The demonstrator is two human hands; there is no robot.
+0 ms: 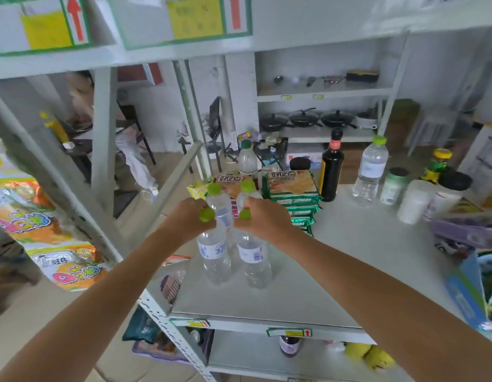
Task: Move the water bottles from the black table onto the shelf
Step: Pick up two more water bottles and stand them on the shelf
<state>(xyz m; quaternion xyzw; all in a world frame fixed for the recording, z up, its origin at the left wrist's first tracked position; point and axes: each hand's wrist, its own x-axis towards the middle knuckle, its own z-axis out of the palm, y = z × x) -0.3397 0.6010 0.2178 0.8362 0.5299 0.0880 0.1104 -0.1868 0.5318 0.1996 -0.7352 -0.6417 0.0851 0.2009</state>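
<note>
Two clear water bottles with green caps stand upright on the white shelf board (335, 285). My left hand (188, 216) grips the neck of the left bottle (213, 257), just under its cap. My right hand (262, 217) grips the neck of the right bottle (254, 263) the same way. Directly behind them stand two more green-capped water bottles (220, 199), close together. Another water bottle (370, 172) stands further back on the right of the shelf. The black table is out of view.
A stack of green snack packs (293, 194), a dark sauce bottle (331, 169) and white jars (415, 199) stand at the back of the shelf. A blue box (470, 296) sits at the right edge. Snack bags (65, 260) hang on the left.
</note>
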